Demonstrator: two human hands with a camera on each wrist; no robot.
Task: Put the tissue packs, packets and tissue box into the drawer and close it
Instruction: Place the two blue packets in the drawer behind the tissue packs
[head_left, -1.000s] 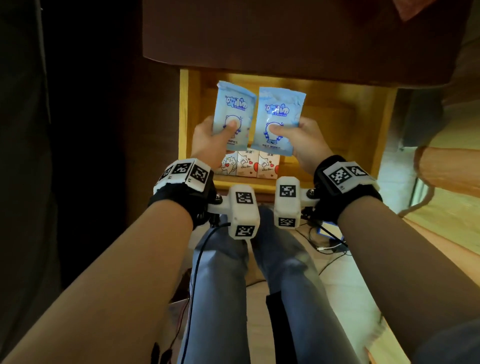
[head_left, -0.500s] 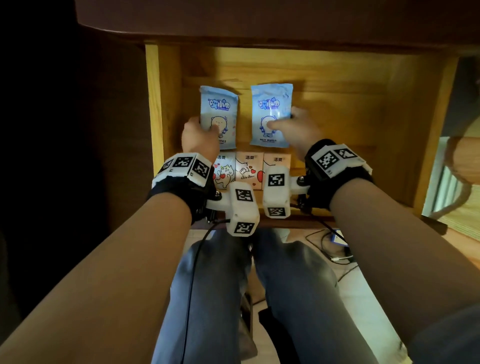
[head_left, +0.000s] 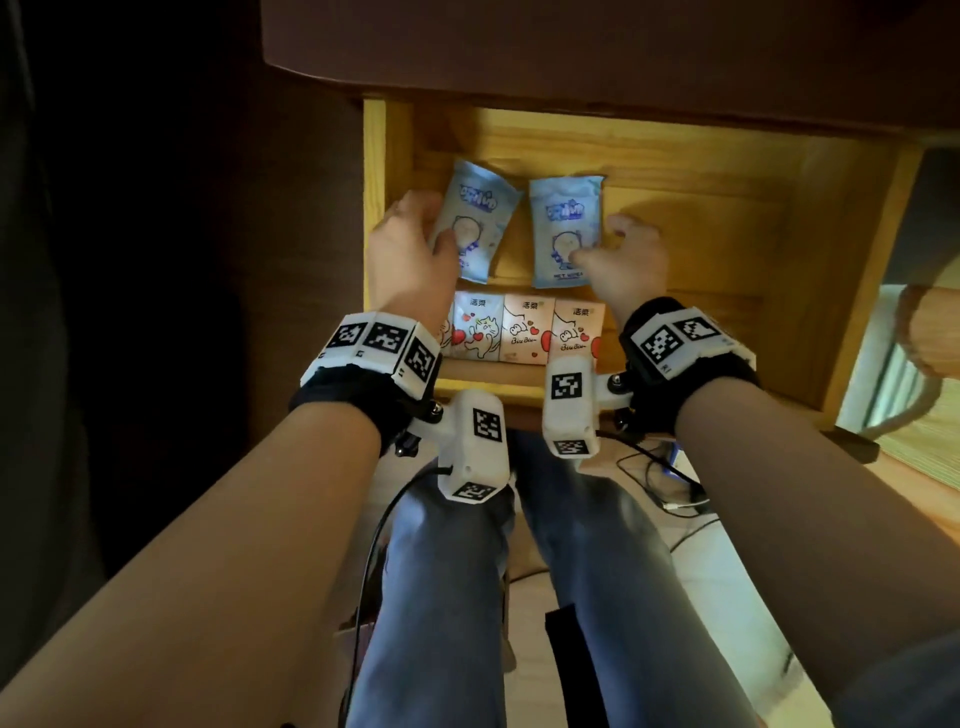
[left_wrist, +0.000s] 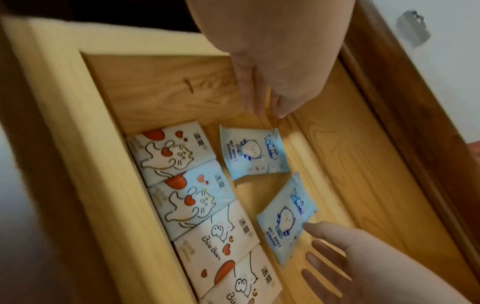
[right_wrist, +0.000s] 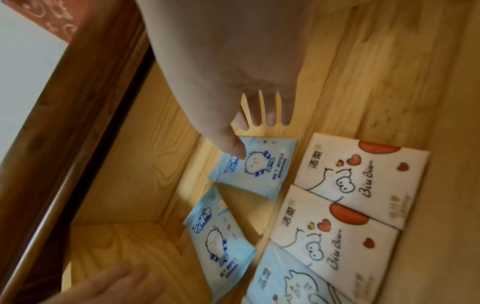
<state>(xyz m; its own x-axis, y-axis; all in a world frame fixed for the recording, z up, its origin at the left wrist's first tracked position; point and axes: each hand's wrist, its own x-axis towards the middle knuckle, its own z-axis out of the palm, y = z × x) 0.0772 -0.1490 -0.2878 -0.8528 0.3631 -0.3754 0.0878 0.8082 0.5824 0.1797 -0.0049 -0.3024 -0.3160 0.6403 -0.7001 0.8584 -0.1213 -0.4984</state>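
The wooden drawer (head_left: 375, 218) stands pulled out. Two blue wet-wipe packets lie inside it. My left hand (head_left: 410, 244) touches the left packet (head_left: 480, 218) with straight fingers (left_wrist: 327, 246); this packet (left_wrist: 285, 218) sits slightly tilted. My right hand (head_left: 623, 254) rests its thumb on the right packet (head_left: 566, 228), its other fingers (right_wrist: 267, 111) straight beside the packet (right_wrist: 254, 166). Several cartoon tissue packs (head_left: 524, 332) line the drawer's front wall. No tissue box is in view.
A dark tabletop (head_left: 571, 52) overhangs the drawer's back. The drawer's right half (head_left: 717, 249) is bare wood. My knees in jeans (head_left: 519, 571) sit just below the drawer front, with cables (head_left: 670, 483) on the floor at the right.
Both hands brought the two blue packets down from above the drawer onto its floor. Their fingers have loosened from gripping the packets to only touching them.
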